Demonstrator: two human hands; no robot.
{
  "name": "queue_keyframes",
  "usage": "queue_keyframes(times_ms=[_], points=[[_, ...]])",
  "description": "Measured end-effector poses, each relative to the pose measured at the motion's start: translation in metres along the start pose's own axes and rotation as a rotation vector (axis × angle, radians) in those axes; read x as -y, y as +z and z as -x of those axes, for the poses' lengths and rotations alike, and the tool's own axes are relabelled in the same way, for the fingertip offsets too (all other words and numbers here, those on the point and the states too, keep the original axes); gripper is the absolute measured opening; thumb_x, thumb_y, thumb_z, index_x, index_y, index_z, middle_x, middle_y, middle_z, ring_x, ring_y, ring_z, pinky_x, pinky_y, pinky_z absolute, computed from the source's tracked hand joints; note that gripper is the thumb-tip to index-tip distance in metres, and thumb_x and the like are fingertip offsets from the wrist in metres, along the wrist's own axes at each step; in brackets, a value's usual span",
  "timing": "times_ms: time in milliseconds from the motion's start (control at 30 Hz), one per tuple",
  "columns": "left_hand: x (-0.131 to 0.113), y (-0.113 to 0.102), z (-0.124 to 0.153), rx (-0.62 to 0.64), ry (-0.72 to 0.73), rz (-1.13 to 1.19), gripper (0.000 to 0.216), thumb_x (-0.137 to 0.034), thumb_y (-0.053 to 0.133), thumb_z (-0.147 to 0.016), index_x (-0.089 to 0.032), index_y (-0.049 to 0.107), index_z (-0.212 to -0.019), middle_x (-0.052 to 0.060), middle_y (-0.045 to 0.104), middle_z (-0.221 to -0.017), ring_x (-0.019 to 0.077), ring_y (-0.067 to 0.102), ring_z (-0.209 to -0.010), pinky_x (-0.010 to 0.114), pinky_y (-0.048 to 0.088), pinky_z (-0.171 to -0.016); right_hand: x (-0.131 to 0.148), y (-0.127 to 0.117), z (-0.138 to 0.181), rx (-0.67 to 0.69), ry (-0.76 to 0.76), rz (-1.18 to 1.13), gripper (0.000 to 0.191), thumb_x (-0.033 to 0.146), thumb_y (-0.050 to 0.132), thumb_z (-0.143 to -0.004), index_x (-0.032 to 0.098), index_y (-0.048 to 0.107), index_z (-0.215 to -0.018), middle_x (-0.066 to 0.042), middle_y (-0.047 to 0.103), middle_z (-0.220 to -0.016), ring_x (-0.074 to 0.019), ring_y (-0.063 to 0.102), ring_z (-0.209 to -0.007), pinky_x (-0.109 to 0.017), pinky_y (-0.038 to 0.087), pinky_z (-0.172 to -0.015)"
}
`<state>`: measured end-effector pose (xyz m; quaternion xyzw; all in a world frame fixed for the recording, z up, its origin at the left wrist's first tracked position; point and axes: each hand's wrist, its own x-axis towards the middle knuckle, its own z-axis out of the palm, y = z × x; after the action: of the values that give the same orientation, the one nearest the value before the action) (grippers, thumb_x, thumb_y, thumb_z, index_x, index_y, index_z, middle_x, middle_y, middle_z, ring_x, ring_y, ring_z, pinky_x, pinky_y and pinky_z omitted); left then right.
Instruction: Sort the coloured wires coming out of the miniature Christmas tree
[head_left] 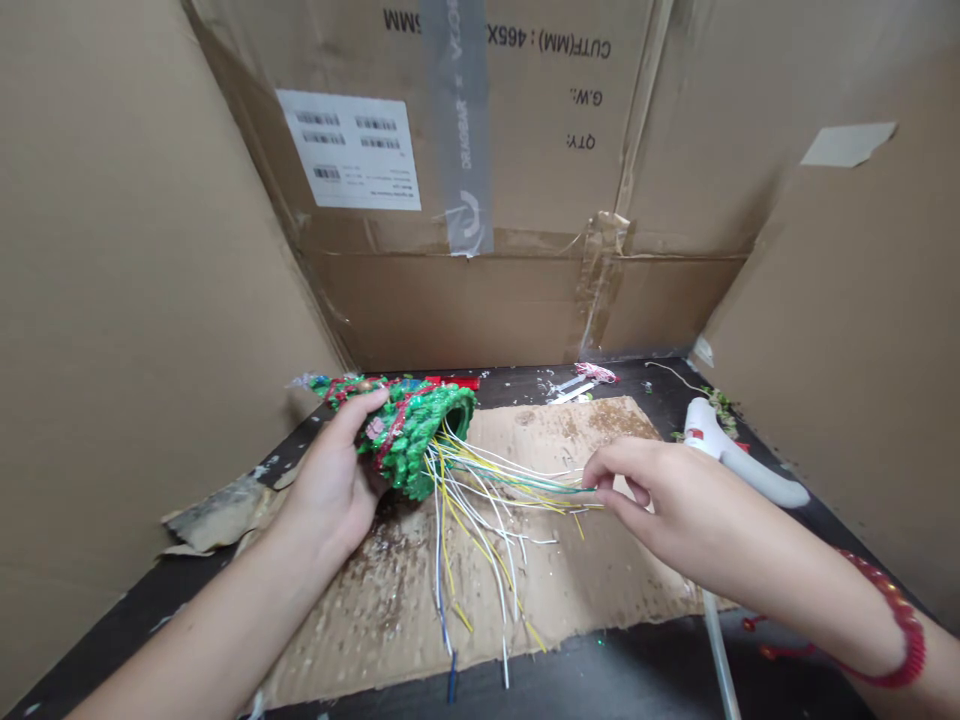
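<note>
My left hand (330, 485) grips a small green cone-shaped tree ornament (409, 425) with red trim, held on its side, tip pointing left. A bundle of thin white, yellow and green wires (487, 490) spills from its open base toward the right and down. My right hand (660, 495) pinches the ends of several of these wires between thumb and fingers, pulling them out sideways. A red bead bracelet (896, 625) sits on my right wrist.
A worn cardboard sheet (570, 590) covers the dark tabletop (660, 670). A white glue gun (739, 460) lies at the right with its cord running toward me. Cardboard box walls (112, 300) enclose the left, back and right. Small scraps (592, 375) lie at the back.
</note>
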<state>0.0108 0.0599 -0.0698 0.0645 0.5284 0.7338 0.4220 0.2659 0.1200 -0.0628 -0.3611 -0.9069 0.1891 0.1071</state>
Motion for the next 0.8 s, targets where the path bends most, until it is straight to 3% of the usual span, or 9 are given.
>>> queue_keyframes(times_ms=[167,300,800], points=[[0.0011,-0.0014,-0.0025,0.009,0.016,-0.008,0.029,-0.018,0.062,-0.072,-0.014,0.062,-0.100,0.005,0.059,-0.097,0.0083,0.055,-0.066,0.017,0.048,-0.067,-0.0002,0.0001,0.0014,0.115,-0.137,-0.031,0.016,0.014,0.049,-0.082,0.026,0.061,-0.085,0.006,0.060,-0.084,-0.0108,0.054,-0.076,-0.024,0.035,-0.068],[0.0018,-0.0032,-0.0038,0.010,0.024,-0.016,0.034,-0.020,0.065,-0.068,-0.014,0.062,-0.101,0.005,0.059,-0.096,0.0092,0.055,-0.066,0.018,0.048,-0.067,0.0021,0.0037,0.0031,0.235,-0.222,-0.009,0.015,0.014,0.046,-0.084,0.021,0.055,-0.075,0.005,0.057,-0.075,-0.0105,0.051,-0.071,-0.025,0.034,-0.066],[-0.0013,-0.0023,0.0002,0.026,0.013,-0.028,0.024,-0.018,0.060,-0.075,-0.016,0.061,-0.099,0.003,0.059,-0.091,0.0080,0.053,-0.062,0.018,0.048,-0.065,0.0038,0.0069,0.0050,0.227,-0.051,0.148,0.017,0.015,0.043,-0.080,0.017,0.048,-0.065,0.002,0.052,-0.060,-0.0113,0.039,-0.053,-0.025,0.026,-0.053]])
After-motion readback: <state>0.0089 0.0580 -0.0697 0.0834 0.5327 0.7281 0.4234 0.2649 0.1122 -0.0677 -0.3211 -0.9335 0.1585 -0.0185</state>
